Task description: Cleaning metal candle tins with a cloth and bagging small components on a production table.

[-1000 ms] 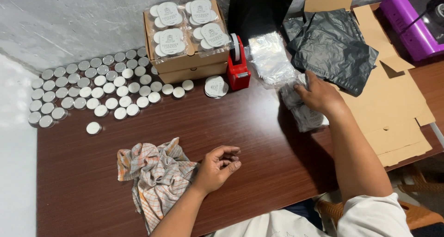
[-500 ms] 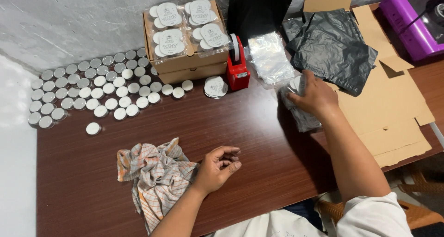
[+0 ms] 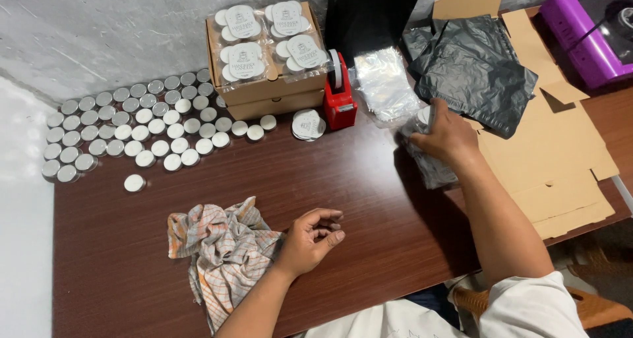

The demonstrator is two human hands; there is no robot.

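Nearest the person, the left hand (image 3: 311, 236) rests on the dark wooden desk (image 3: 369, 213) with its fingers loosely curled and nothing in its grip, its wrist touching a crumpled checked cloth (image 3: 221, 259). Farther out, the right hand (image 3: 448, 137) is closed over a clear plastic packet (image 3: 432, 163), a round white piece showing just above the knuckles; how tightly it grips cannot be told. Flattened cardboard (image 3: 560, 160) lies to the right of that hand. Beyond it are a stack of clear bags (image 3: 384, 84) and a black plastic bag (image 3: 475, 67). A red tape dispenser (image 3: 339, 100) stands beside a cardboard box (image 3: 270, 91) topped with packed candles, and rows of tealight candles (image 3: 132, 123) fill the far left.
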